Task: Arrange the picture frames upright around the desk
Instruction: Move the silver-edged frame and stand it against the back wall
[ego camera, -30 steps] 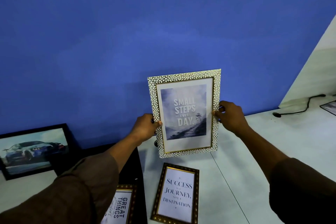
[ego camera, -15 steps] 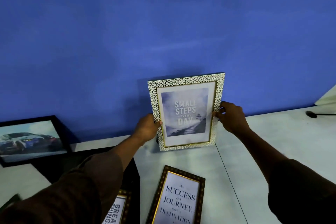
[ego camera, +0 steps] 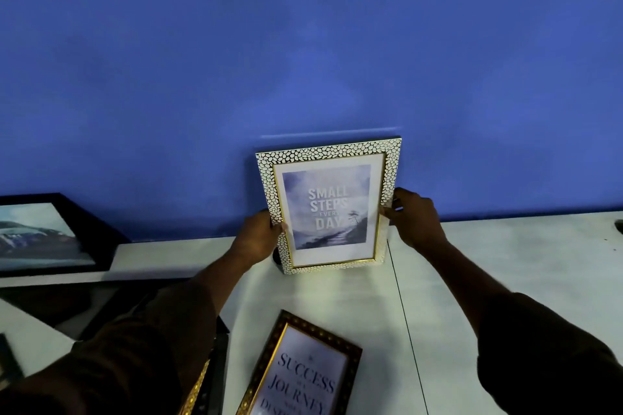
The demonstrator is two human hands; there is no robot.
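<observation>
Hands hold the white frame by its two long sides. It stands upright between them, with its bottom edge on or just above the desk; I cannot tell which. Its top is close to the blue wall. The left hand is closed on the left side, low down, with the thumb on the front. The right hand is closed on the right side, a bit higher up, with fingertips on the front edge. The words on the picture say SMALL STEPS EVERY DAY.

One second ago the frame was up in the air, well above the desk and nearer to the person. Now it has come down and gone back toward the wall. Both hands have kept the same hold on it.

Just below the hands, nearer the person, a gold frame lies flat on the desk. It says SUCCESS and JOURNEY. Far off to the left of the left hand, a black frame with a car picture leans by the wall.
</observation>
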